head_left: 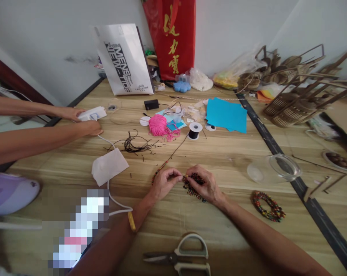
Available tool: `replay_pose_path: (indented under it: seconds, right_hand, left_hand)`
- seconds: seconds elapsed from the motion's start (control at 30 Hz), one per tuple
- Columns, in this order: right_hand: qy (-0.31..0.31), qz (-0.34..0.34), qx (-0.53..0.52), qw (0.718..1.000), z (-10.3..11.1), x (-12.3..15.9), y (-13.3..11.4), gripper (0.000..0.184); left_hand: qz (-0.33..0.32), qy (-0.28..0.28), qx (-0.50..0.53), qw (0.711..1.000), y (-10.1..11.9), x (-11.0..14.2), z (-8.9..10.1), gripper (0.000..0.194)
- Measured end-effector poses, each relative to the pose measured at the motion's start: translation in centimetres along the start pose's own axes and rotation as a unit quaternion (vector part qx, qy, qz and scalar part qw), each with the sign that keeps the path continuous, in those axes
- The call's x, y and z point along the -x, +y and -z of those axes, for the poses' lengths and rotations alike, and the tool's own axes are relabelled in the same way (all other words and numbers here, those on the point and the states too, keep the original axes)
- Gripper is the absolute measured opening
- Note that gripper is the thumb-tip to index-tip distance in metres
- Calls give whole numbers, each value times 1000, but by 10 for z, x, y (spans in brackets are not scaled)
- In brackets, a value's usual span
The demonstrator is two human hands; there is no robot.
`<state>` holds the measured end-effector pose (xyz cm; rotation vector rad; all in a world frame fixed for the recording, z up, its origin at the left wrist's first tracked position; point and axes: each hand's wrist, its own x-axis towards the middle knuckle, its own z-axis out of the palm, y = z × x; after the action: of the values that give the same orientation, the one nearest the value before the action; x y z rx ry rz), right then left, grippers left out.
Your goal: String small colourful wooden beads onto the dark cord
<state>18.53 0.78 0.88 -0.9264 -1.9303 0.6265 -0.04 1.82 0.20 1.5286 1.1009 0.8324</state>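
Note:
My left hand [167, 182] is closed in a pinch at the middle of the table, on what looks like the end of a beaded cord [159, 171]. Beads on this cord show beside the hand, and a dark line runs from them up to a white spool of black cord [194, 134]. Close by on the right, my right hand [204, 186] is closed on a bunched strand of small multicoloured beads [189, 188], which hangs under its fingers. The fingertips of both hands nearly meet; the exact pinch point is too small to make out.
Scissors [173, 258] lie in front of me. A coiled bead strand [268, 206] and a clear jar [285, 168] are at right. Beyond are cord pieces [134, 143], pink yarn [157, 125] and blue sheets [227, 115]. At left, another person's hands [71, 114] hold a power strip [93, 114].

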Motion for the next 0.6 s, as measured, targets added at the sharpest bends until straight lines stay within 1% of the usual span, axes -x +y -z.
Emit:
replay_pose_path:
  seconds: [0.33,0.6]
  right_hand:
    - [-10,-8,-9,1000,0,1,2,10]
    - [-19,-15,-17,1000,-1,3,7,7]
  left_hand:
    - [0,-1,-2,1000,-2,-1,-1,11]
    - [-3,-5,-1,1000,-2,-1,-1,11]
